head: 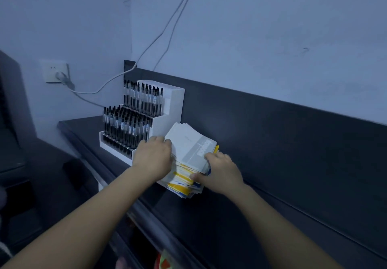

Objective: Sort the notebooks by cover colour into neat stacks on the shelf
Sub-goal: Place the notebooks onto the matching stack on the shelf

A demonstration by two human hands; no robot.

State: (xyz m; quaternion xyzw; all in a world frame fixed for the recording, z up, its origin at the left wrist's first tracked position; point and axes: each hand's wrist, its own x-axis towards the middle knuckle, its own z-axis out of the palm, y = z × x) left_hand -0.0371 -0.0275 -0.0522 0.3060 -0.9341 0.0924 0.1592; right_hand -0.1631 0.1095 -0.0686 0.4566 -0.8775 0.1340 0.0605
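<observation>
A thick, uneven stack of notebooks lies on the dark shelf. The top cover is white and grey with printed lettering; yellow, white and blue edges show lower down on the near side. My left hand grips the stack's left side, fingers curled over the top edge. On the near right corner my right hand holds on, thumb pressed to the side and fingers on top. Both hands hold the pile between them.
A white tiered pen display full of black pens stands just left of the stack, touching it. A dark back panel runs along the wall. A wall socket with cables is at left. Bare shelf stretches right.
</observation>
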